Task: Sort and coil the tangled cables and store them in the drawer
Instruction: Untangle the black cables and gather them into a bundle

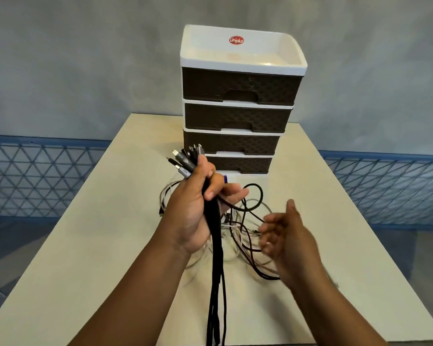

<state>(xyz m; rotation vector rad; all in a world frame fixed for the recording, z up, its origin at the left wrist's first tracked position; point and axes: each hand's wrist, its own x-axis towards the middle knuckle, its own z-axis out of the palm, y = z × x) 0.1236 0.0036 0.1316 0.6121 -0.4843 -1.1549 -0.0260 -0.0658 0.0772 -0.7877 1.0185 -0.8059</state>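
The left hand (198, 208) is gripping a bundle of black cables (216, 245) by the connector ends above the tabletop (85, 245), the right hand (283, 236) is hovering relaxed and empty, while loose tangled cables (248, 233) are lying uncoiled and the drawer unit (238, 101) is sitting closed.

Cream table (85, 245) under drawer unit (238, 116) and tangled cables (248, 236).

Grey wall (85, 58), blue lattice railing (35, 176), cream table (98, 245)
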